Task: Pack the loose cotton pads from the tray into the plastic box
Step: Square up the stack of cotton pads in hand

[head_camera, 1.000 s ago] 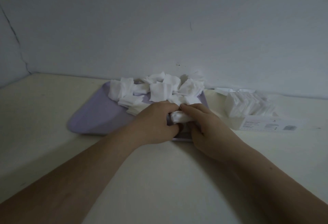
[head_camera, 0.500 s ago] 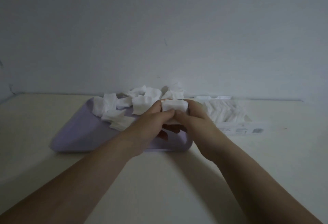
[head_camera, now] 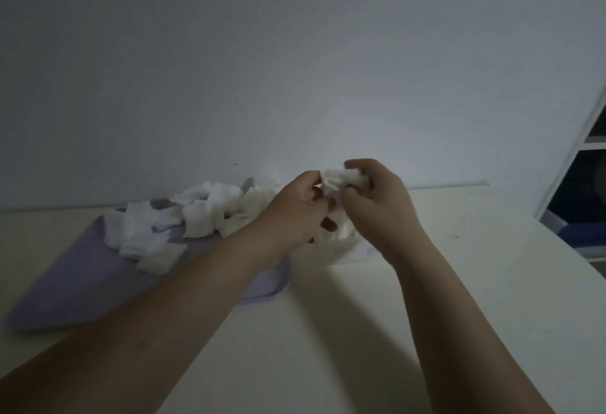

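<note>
One pad wad [head_camera: 341, 176] — pinched by left hand [head_camera: 292, 213] + right hand [head_camera: 380, 203] | tray [head_camera: 82, 275] lower-left

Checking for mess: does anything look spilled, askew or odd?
No spill shows. The loose cotton pads lie in a jumbled heap at the far side of the tray, and the wad pinched between left hand and right hand looks crumpled.

Bare table [head_camera: 328, 348] lies open from five to seven o'clock — the tray [head_camera: 65, 275] with its heaped pads [head_camera: 203, 213] blocks ten, a shelf unit [head_camera: 572, 151] crowds three.
</note>
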A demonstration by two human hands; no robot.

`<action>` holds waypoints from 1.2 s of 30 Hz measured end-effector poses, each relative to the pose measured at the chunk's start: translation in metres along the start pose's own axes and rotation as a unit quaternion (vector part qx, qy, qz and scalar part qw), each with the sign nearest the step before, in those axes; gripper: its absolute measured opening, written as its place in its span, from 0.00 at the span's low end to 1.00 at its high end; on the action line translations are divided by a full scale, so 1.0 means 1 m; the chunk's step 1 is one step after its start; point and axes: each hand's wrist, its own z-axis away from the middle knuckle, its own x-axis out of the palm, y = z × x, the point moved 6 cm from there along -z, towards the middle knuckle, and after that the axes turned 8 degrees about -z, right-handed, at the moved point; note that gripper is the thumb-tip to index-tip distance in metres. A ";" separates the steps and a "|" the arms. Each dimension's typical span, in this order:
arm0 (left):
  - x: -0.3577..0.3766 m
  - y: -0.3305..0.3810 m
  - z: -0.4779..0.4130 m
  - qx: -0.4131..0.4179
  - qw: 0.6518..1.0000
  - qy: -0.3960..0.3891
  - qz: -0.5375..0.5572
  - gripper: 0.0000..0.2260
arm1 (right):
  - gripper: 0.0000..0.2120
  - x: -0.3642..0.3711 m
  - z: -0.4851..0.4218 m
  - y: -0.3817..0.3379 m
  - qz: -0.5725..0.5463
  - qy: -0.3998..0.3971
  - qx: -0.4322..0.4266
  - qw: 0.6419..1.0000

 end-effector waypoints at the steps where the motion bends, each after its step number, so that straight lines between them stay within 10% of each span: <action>1: 0.004 0.001 -0.005 0.011 0.999 0.011 -0.030 0.12 | 0.17 -0.016 -0.003 0.004 0.020 0.046 -0.003 0.999; 8: 0.026 -0.014 -0.026 0.098 0.950 0.046 -0.293 0.12 | 0.09 -0.074 -0.017 0.055 0.168 0.240 0.056 0.954; 28: 0.026 -0.021 -0.022 0.122 0.961 0.049 -0.243 0.07 | 0.11 -0.039 -0.023 0.074 0.266 0.171 0.024 0.948; 36: 0.025 -0.024 -0.021 0.145 0.957 0.067 -0.243 0.03 | 0.10 -0.033 -0.024 0.067 0.338 0.030 0.126 0.932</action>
